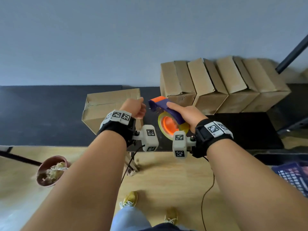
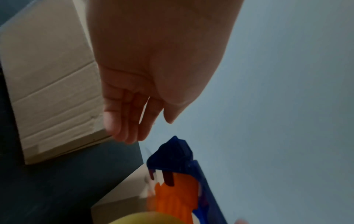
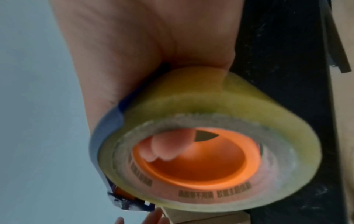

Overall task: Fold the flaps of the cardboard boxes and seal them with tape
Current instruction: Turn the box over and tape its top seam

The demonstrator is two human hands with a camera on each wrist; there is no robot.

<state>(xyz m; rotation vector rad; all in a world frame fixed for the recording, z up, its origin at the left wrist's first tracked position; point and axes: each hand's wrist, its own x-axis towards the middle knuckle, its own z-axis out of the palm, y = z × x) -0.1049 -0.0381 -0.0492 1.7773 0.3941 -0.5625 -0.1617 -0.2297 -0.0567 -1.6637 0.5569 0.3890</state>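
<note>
A cardboard box [image 1: 106, 105] lies on the dark table [image 1: 41, 114] with its flaps folded down and a seam across its top. My left hand [image 1: 140, 108] hovers by the box's right end, fingers relaxed and holding nothing; in the left wrist view the hand [image 2: 134, 121] hangs above the box [image 2: 47, 75]. My right hand [image 1: 183, 111] grips a blue and orange tape dispenser [image 1: 165, 105] just right of the left hand, in the air. Its roll of clear yellowish tape [image 3: 210, 109] fills the right wrist view, with fingertips [image 3: 164, 148] curled into the orange core.
Several closed cardboard boxes [image 1: 225, 85] stand in a row at the back right of the table. A black pole [image 1: 293, 54] slants at the far right. On the wooden floor are a red bowl [image 1: 50, 170], a blue basket [image 1: 293, 177] and a cable [image 1: 206, 194].
</note>
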